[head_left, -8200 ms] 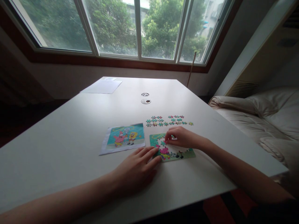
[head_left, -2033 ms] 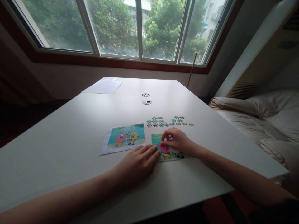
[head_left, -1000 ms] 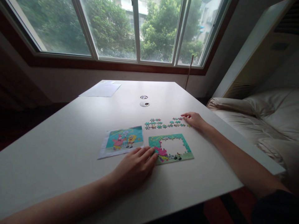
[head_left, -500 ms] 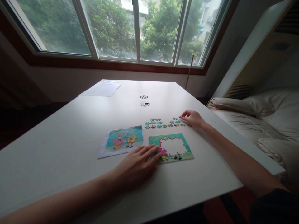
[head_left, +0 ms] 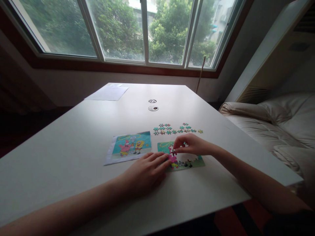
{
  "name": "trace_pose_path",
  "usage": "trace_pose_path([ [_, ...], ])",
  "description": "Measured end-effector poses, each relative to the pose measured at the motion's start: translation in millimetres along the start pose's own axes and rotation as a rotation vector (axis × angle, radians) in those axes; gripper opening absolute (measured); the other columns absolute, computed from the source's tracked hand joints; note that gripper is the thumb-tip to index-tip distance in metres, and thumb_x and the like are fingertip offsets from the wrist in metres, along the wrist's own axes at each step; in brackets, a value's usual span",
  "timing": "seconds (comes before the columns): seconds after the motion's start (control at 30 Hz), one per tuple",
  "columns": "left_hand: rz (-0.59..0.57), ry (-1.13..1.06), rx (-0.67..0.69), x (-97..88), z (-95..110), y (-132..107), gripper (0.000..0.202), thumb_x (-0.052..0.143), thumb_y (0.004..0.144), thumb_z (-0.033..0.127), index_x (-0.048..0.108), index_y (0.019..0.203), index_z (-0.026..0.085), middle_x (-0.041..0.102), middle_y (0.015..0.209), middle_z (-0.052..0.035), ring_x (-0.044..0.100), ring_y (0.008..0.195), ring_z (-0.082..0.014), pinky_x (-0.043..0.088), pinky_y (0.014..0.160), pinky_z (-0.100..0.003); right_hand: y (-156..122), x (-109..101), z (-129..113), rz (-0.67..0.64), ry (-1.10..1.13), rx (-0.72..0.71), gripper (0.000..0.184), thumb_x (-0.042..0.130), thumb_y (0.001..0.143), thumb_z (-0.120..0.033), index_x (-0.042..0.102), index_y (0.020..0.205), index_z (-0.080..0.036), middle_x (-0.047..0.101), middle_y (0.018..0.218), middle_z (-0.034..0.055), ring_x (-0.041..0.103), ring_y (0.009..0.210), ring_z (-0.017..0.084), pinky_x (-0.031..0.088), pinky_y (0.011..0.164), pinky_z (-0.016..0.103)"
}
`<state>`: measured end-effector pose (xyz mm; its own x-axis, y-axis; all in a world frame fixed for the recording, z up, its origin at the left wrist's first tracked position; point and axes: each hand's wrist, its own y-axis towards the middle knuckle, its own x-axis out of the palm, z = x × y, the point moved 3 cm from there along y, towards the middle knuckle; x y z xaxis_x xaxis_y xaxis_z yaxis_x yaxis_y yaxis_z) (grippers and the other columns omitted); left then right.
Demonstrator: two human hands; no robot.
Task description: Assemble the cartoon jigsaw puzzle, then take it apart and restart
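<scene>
Far left on the white table [head_left: 73, 137] I see a paper sheet [head_left: 107, 92] lying flat near the window side. Next comes the cartoon reference picture [head_left: 129, 147], flat, just left of the puzzle. The left hand [head_left: 145, 172] lies palm down and loosely spread, holding nothing, its fingertips [head_left: 165, 161] touching the puzzle board's left edge. Two round cable grommets [head_left: 153, 108] sit farther back, mid-table. The loose puzzle pieces [head_left: 172, 129] are scattered in a row just behind the board, apart from both hands. The jigsaw board [head_left: 195, 161] is partly filled, with its border and pink figure done. The right hand [head_left: 190, 146] hovers over the board, thumb and forefinger pinching one puzzle piece [head_left: 173, 151] at the pink figure's top. I can't tell whether the piece touches the board. Beige cushions [head_left: 270, 121] lie off the table at far right.
</scene>
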<state>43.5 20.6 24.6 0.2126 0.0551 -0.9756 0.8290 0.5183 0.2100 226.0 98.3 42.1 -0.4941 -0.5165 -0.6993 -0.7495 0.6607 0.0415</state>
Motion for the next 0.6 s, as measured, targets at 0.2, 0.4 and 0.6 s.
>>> trace_pose_path([
  [0.2, -0.005, -0.004, 0.008, -2.3, 1.0, 2.2, 0.037, 0.036, 0.088, 0.020, 0.042, 0.125, 0.015, 0.050, 0.125, -0.0098, 0.045, 0.111, -0.0257, 0.039, 0.090, -0.042, 1.5, 3.7, 0.0, 0.055, -0.090, -0.005, 0.017, 0.059, 0.076, -0.030, 0.065, 0.083, -0.016, 0.066, 0.072, 0.0020, 0.056, 0.065, 0.011, 0.041, 0.058, 0.021],
  [0.4, 0.004, 0.003, 0.004, -1.9, 1.2, 1.9, 0.038, 0.037, 0.088, 0.021, 0.041, 0.125, 0.016, 0.050, 0.125, -0.0097, 0.045, 0.111, -0.0259, 0.039, 0.089, -0.043, 2.2, 7.2, -0.1, 0.061, -0.114, 0.006, 0.015, 0.060, 0.074, -0.027, 0.066, 0.083, -0.016, 0.067, 0.075, 0.0019, 0.057, 0.066, 0.011, 0.041, 0.058, 0.020],
  [0.6, -0.008, 0.007, 0.000, -0.6, 1.0, 1.1, 0.038, 0.036, 0.088, 0.020, 0.041, 0.126, 0.016, 0.049, 0.126, -0.0098, 0.044, 0.112, -0.0260, 0.039, 0.090, -0.042, 2.5, 9.1, -3.5, 0.092, -0.181, 0.013, 0.013, 0.061, 0.074, -0.028, 0.066, 0.077, -0.017, 0.067, 0.072, 0.0016, 0.057, 0.063, 0.011, 0.041, 0.056, 0.020],
])
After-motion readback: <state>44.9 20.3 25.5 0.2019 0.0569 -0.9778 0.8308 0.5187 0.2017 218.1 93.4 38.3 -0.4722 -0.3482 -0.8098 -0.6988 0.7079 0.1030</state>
